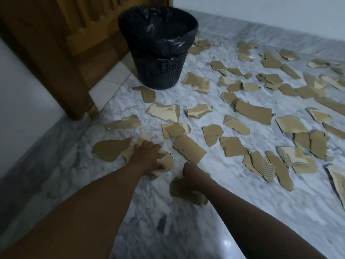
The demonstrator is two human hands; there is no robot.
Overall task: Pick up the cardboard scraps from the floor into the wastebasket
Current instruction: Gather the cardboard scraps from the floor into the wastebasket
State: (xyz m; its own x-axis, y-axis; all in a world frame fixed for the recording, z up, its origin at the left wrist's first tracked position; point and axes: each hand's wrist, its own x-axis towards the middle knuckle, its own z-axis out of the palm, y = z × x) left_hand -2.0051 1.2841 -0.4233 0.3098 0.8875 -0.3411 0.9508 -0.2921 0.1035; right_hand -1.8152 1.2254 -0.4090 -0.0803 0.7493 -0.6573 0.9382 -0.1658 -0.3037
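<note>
Several torn brown cardboard scraps [253, 111] lie scattered over the white marble floor [242, 212]. A black mesh wastebasket [160, 71] lined with a black bag stands at the back, left of centre. My left hand [149, 156] presses down on a pale scrap [166, 161] on the floor, fingers curled over its edge. My right hand [194, 176] is closed around a darker crumpled scrap [181, 189] held just above the floor. Both hands are well in front of the wastebasket.
A wooden door and frame [61, 53] rise at the left behind the wastebasket. A white wall [261, 12] runs along the back. A large flat scrap [109, 149] lies just left of my left hand.
</note>
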